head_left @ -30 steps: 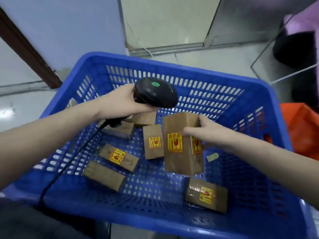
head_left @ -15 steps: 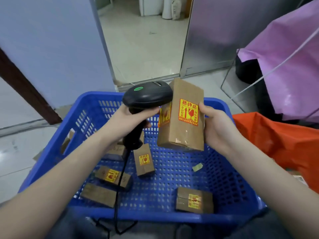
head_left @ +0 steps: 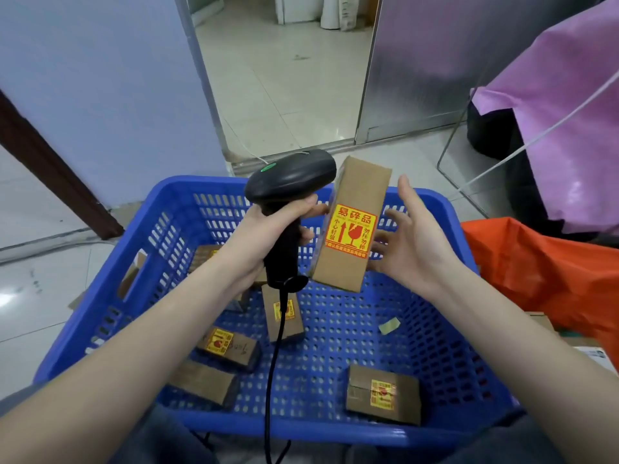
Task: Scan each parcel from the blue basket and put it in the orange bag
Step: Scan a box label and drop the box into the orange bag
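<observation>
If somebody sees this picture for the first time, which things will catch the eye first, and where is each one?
First comes the brown parcel with its bright yellow and red sticker, held up in the middle above the blue basket; the right hand supports it with spread fingers. Just left of it, the left hand grips a black scanner. The orange bag glows at the right edge.
</observation>
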### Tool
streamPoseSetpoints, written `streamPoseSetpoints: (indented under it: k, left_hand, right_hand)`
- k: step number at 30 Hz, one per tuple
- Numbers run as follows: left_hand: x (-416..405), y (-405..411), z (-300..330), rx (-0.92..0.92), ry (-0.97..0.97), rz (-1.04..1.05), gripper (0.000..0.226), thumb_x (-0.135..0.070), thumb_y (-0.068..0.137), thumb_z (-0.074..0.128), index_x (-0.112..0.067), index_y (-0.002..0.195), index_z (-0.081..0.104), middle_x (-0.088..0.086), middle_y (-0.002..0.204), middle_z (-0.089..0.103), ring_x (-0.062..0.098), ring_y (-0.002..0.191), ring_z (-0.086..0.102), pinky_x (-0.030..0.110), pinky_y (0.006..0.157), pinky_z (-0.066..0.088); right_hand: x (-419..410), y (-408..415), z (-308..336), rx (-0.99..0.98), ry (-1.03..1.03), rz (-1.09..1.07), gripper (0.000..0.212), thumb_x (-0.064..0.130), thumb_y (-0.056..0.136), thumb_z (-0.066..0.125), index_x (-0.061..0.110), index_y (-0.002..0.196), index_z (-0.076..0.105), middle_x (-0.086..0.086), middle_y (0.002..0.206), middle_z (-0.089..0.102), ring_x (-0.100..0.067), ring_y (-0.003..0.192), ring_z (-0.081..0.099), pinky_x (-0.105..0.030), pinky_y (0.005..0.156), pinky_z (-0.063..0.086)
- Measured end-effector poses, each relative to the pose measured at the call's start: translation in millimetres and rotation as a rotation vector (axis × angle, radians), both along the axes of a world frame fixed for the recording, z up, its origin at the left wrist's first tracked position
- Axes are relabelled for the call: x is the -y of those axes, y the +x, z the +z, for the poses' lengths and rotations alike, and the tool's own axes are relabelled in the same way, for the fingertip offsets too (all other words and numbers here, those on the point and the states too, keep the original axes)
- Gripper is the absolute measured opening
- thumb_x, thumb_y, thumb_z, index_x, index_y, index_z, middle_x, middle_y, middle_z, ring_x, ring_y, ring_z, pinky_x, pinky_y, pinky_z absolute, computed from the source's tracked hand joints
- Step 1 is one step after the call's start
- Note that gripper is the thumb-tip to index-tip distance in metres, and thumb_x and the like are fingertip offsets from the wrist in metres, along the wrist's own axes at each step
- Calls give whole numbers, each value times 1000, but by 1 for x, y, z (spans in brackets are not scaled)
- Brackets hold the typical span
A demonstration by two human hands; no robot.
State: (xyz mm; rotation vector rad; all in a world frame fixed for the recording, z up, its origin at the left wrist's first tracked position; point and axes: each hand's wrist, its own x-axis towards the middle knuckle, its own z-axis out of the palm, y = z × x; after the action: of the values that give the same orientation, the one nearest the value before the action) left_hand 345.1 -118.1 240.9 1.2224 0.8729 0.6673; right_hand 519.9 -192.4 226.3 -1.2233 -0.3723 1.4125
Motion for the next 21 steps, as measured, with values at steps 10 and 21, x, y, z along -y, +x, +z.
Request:
streamPoseSetpoints:
  k: [10, 21]
  left_hand:
    - [6, 2, 1, -19, 44, -43, 35, -26, 84, 65, -20, 118, 61, 0, 106, 72, 9, 65, 66, 26, 71, 56]
    - [-17, -27, 8, -277, 331, 45, 9, -28, 82, 72, -29, 89, 66, 0, 61, 62, 12, 62, 59, 33, 75, 50]
  right_hand:
    - [-3, -4, -10, 148, 135, 219, 70, 37, 76, 73, 27, 139, 45, -2, 125, 65, -22, 116, 62, -50, 94, 50]
    - [-1, 9, -3, 194, 25, -3, 35, 33, 94, 48, 20, 125, 57, -2, 113, 71, -22, 107, 66, -49, 99, 47]
